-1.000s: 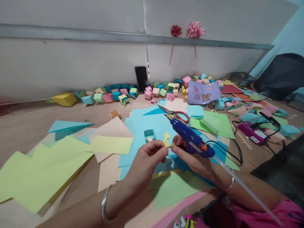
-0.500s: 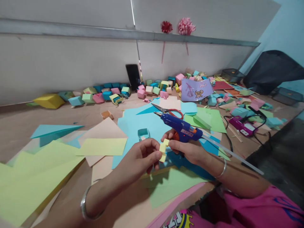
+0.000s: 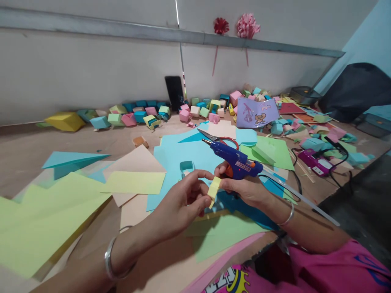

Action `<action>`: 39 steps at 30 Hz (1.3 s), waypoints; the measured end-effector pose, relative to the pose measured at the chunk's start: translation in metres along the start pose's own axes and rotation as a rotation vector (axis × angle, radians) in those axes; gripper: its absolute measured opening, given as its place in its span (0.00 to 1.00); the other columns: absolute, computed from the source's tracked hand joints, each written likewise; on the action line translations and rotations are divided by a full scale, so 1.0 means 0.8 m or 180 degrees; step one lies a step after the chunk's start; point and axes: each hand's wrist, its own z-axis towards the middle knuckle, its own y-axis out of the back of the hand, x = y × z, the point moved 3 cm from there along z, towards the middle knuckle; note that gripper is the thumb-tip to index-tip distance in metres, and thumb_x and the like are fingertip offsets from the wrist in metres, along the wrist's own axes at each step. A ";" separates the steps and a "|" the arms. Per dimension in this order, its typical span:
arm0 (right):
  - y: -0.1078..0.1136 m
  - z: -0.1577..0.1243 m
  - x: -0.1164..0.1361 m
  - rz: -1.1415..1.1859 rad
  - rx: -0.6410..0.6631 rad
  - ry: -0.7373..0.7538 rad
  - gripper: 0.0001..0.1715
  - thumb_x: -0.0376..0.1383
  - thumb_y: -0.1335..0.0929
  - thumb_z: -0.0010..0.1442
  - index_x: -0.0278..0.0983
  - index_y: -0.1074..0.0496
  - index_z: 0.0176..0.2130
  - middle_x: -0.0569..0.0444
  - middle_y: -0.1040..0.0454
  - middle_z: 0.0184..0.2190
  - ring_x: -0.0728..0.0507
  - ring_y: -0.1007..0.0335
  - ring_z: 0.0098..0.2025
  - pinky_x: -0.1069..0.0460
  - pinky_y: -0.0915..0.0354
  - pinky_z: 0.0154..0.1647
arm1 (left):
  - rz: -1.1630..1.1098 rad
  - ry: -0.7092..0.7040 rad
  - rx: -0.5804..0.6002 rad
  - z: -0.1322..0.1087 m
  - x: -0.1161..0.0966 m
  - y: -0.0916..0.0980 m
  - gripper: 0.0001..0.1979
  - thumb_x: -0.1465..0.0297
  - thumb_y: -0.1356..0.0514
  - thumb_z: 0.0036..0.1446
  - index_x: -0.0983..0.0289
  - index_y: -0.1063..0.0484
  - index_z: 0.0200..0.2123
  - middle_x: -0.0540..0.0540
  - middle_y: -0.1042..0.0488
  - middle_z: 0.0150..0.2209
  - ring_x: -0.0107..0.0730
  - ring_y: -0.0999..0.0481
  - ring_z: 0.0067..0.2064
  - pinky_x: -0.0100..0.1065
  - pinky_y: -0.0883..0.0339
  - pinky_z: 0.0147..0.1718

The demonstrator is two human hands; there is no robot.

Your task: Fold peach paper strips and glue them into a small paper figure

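Between my two hands is a small folded piece of yellow paper (image 3: pixel 214 188). My left hand (image 3: pixel 192 195) pinches its lower left side between thumb and fingers. A blue hot glue gun (image 3: pixel 236 160) is gripped in my right hand (image 3: pixel 241 185), its nozzle pointing up and left and a long clear glue stick (image 3: pixel 301 199) sticking out of its back. The right thumb and fingertips also touch the yellow paper's upper right edge. Just beyond my left hand a small blue paper loop (image 3: pixel 186 167) rests on light blue paper (image 3: pixel 171 150). Red-handled scissors (image 3: pixel 227 140) lie behind the glue gun.
Small coloured paper boxes (image 3: pixel 140 116) line the wall, beside an upright black phone (image 3: pixel 174 92). Yellow sheets (image 3: pixel 55 219) spread over the left. At right lie a purple power strip (image 3: pixel 316 161) with black cables and a purple picture card (image 3: pixel 258 112).
The folded yellow paper has turned, so its stepped shape now shows as a flat strip. My left fingers have shifted up around it. The view has tilted slightly.
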 end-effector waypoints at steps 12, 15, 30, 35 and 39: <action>-0.003 -0.002 -0.005 -0.0322 0.0036 -0.0240 0.13 0.34 0.26 0.49 0.38 0.31 0.34 0.58 0.29 0.33 0.54 0.41 0.25 0.56 0.44 0.25 | -0.0845 0.0507 -0.0021 0.001 -0.001 0.013 0.11 0.67 0.38 0.56 0.61 0.37 0.38 0.46 0.35 0.29 0.17 0.39 0.22 0.22 0.48 0.19; -0.004 -0.002 0.000 -0.0485 0.0088 -0.0332 0.12 0.35 0.26 0.50 0.38 0.31 0.35 0.58 0.29 0.33 0.55 0.43 0.24 0.56 0.46 0.23 | -0.1008 0.0760 -0.0054 -0.005 0.003 0.024 0.11 0.69 0.37 0.55 0.62 0.39 0.35 0.45 0.36 0.26 0.17 0.41 0.22 0.23 0.54 0.18; -0.025 0.024 0.137 -0.3018 0.0053 0.1457 0.12 0.41 0.26 0.52 0.43 0.32 0.34 0.55 0.31 0.29 0.45 0.35 0.30 0.49 0.37 0.27 | 0.0655 -0.0959 -0.1358 -0.039 -0.009 0.104 0.07 0.81 0.48 0.43 0.64 0.37 0.23 0.49 0.36 0.27 0.26 0.37 0.30 0.29 0.43 0.28; -0.043 0.020 0.115 -0.4046 0.0744 0.1741 0.12 0.39 0.27 0.55 0.40 0.35 0.29 0.57 0.34 0.23 0.48 0.39 0.24 0.53 0.43 0.24 | 0.1382 -0.1346 -0.2010 -0.045 -0.010 0.115 0.11 0.83 0.50 0.44 0.64 0.34 0.24 0.49 0.34 0.25 0.25 0.37 0.27 0.28 0.45 0.25; -0.049 0.028 0.091 -0.4612 0.0851 0.1851 0.11 0.35 0.33 0.59 0.39 0.39 0.27 0.58 0.36 0.22 0.49 0.41 0.24 0.54 0.47 0.25 | 0.1746 -0.1400 -0.2195 -0.047 -0.008 0.113 0.11 0.84 0.50 0.45 0.64 0.33 0.24 0.49 0.32 0.24 0.23 0.38 0.25 0.27 0.46 0.23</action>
